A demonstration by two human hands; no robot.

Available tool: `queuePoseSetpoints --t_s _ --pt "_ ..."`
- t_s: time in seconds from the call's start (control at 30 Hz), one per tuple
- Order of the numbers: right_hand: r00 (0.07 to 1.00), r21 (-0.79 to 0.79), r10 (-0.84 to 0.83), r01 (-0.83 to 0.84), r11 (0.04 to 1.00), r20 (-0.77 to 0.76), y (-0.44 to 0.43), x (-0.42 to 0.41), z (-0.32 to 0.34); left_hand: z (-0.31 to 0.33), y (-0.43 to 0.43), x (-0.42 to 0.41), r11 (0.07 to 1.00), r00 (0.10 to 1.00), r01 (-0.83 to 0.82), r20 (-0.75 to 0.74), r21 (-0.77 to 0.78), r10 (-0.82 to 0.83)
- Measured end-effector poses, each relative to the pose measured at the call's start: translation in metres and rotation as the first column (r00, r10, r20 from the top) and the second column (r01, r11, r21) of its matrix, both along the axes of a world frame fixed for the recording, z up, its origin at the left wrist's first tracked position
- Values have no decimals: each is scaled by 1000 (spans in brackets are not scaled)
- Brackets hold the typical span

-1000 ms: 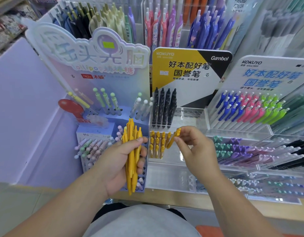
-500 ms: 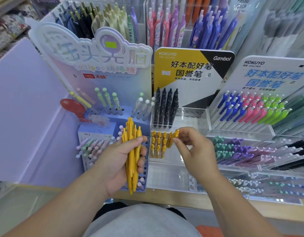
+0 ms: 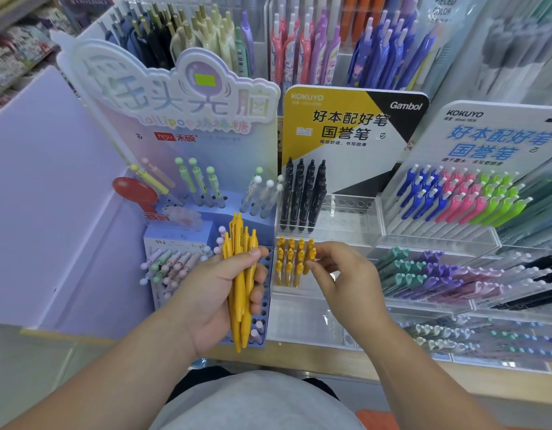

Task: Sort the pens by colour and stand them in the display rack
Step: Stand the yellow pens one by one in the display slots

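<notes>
1. Fingers (image 3: 256, 297) of the left hand (image 3: 212, 293) curl round a bundle of yellow pens (image 3: 239, 290), held upright beside the clear display rack (image 3: 299, 322).
2. Right hand (image 3: 339, 274) pinches one yellow pen (image 3: 309, 259) at the end of the yellow row (image 3: 287, 262) standing in the rack's lower tier, below black pens (image 3: 302, 193).

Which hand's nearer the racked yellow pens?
Right: the right hand pinches the rightmost of the racked yellow pens; the left hand grips a pen bundle just left.
</notes>
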State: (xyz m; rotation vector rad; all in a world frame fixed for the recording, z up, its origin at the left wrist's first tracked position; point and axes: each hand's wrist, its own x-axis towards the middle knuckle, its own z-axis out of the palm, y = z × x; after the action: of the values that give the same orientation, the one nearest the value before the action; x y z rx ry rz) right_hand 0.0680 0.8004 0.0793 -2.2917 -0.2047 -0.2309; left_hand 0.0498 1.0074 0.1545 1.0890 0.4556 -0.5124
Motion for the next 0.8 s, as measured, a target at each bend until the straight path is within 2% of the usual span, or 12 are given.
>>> queuePoseSetpoints --t_s 0.1,0.37,0.5,0.57,0.67,0.73,0.8 --pt "1000 -55 -4 3 998 -19 2 -1 -7 0 0 -1 1000 1000 5 0 -4 -5" --pt "995 -36 -55 52 998 -86 2 -3 0 3 0 -1 999 999 35 15 -5 -35" --pt "987 241 -110 135 961 -117 4 -5 28 6 2 -2 991 990 130 64 -23 -129" --pt "978 435 2 91 896 -208 12 -4 49 9 1 -2 979 976 203 84 -15 -201" --pt "908 711 267 46 702 -322 23 -4 71 14 -4 -2 951 943 309 120 21 -309" --pt "883 778 341 41 627 -322 27 -4 75 16 -7 -3 941 932 337 130 31 -338" --pt "877 802 356 53 594 -322 27 -4 75 15 -7 -2 941 932 336 132 39 -339"
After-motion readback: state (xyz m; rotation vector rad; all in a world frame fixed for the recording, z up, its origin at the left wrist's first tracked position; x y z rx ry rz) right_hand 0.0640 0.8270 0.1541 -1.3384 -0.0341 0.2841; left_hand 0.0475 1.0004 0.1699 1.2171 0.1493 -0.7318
